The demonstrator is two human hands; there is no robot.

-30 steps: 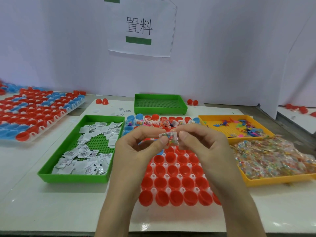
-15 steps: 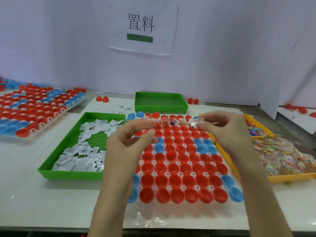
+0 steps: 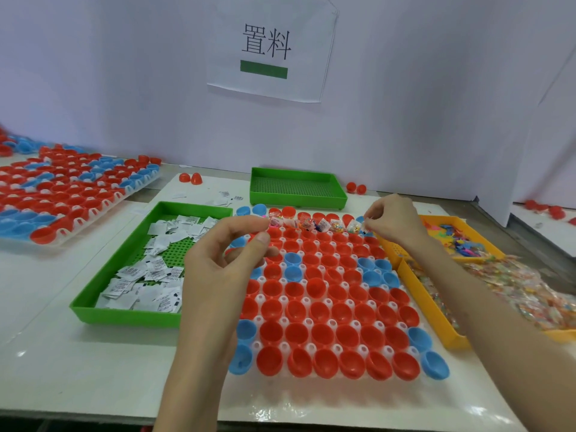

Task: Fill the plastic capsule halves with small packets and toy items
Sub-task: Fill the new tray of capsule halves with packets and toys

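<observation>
Now, from the head view, the right hand [image 3: 392,218] is up at the far row of capsule halves [image 3: 324,310], at its right-hand end. Its fingers [image 3: 369,224] are curled in and pinched together on what looks like a small packet [image 3: 361,227], just over the last cup of that row. The other cups along that row each show one of the colourful packets [image 3: 311,225]; every row nearer the person shows bare red or blue plastic. To do this one well, I'd say lower the packet right into the cup before letting go, so it sits below the rim and doesn't tip into a neighbour, and don't nudge the filled ones beside it. The left hand [image 3: 218,269] hovers over the grid's left side, thumb and forefinger apart with a clear gap, the rest loosely curled, holding nothing I can see. More packets lie heaped in the yellow tray [image 3: 427,307] to the right, white sachets [image 3: 146,275] in the green tray [image 3: 124,316] on the left, all on the table [image 3: 78,369]
</observation>
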